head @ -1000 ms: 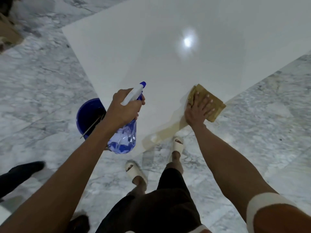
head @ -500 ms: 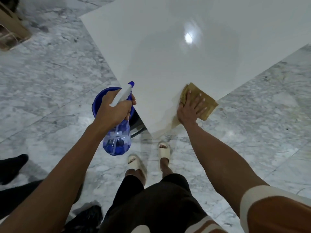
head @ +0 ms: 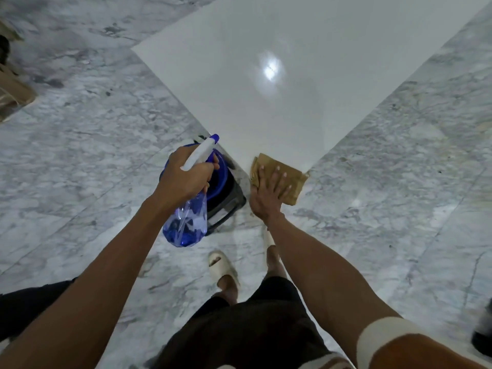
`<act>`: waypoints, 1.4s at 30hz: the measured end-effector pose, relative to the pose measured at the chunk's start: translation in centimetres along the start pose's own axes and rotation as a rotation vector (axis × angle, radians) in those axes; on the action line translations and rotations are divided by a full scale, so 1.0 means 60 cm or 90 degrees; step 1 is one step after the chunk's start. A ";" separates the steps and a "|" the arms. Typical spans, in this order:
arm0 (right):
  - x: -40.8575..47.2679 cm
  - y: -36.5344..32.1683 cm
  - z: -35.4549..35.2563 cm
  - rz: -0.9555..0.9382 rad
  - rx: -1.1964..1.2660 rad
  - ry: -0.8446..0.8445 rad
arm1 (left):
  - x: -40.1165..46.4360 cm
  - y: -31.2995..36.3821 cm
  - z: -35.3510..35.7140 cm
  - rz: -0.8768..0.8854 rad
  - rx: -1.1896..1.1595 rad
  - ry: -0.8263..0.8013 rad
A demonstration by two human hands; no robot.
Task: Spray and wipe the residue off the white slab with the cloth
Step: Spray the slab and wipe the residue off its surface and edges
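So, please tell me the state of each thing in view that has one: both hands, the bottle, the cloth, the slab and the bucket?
left hand: grips the spray bottle at its neck, held off the slab.
spray bottle: partly filled with blue liquid, nozzle towards the slab.
right hand: flat, fingers spread, presses the cloth.
cloth: folded, lies at the slab's near corner.
white slab: glossy, reflects a light.
blue bucket: upright on the floor, contents hidden.

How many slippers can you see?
2. One slipper is on the floor between the arms; the other slipper peeks out beside the right wrist, mostly hidden.
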State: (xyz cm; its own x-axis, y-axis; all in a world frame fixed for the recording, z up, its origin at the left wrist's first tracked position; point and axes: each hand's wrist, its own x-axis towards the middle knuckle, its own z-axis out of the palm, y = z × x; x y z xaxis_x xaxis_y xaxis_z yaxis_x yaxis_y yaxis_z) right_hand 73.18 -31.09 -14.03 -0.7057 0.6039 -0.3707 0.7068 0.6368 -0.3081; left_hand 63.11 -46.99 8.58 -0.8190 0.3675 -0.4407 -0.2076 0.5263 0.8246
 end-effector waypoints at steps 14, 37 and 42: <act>-0.148 -0.111 0.023 0.107 0.506 -0.176 | -0.048 0.001 -0.042 0.054 0.033 -0.023; 0.043 0.140 -0.478 0.049 1.201 0.061 | 0.029 0.253 0.206 0.267 0.161 -0.138; 0.117 0.331 -0.581 0.043 1.229 0.096 | 0.087 0.366 0.401 0.314 0.201 -0.188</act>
State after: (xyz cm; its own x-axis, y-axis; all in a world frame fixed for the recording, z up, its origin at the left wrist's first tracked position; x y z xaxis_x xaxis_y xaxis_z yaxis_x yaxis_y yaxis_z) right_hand 80.52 2.48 7.77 -0.6025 0.6976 -0.3877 -0.2516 -0.6270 -0.7372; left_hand 67.14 -15.09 15.84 -0.5875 0.7946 -0.1529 0.3592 0.4254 0.8307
